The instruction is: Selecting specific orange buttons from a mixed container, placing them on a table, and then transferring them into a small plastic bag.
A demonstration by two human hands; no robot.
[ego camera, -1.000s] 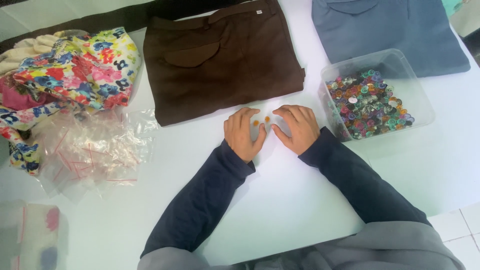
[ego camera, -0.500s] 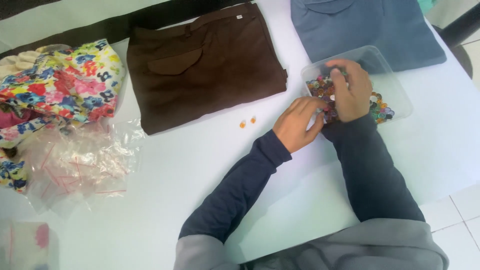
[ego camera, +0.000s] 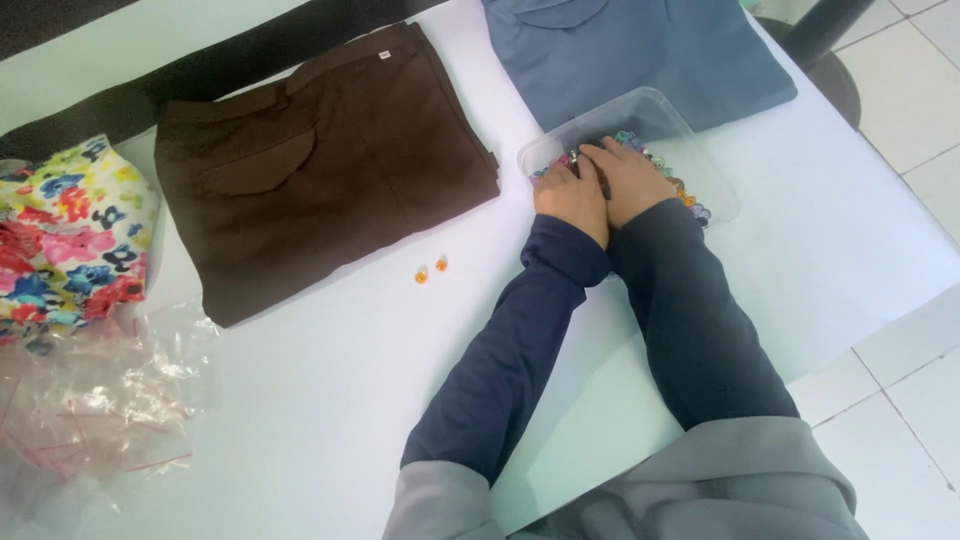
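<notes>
Both hands sit side by side in the clear plastic tub (ego camera: 700, 140) of coloured buttons near the table's far right edge; the left hand (ego camera: 572, 200) and right hand (ego camera: 630, 180) touch, fingers buried among the buttons, grip not discernible. Two orange buttons (ego camera: 431, 269) lie leftward on bare table (ego camera: 300, 400), nearer the left hand, just beside the brown trousers (ego camera: 320, 170).

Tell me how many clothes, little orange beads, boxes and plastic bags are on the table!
Folded clothes: 3 (brown trousers, blue garment, flowery cloth)
Orange beads lying loose: 2
Clear box of coloured beads: 1
Clear plastic bags pile: 1
Total: 7
</notes>
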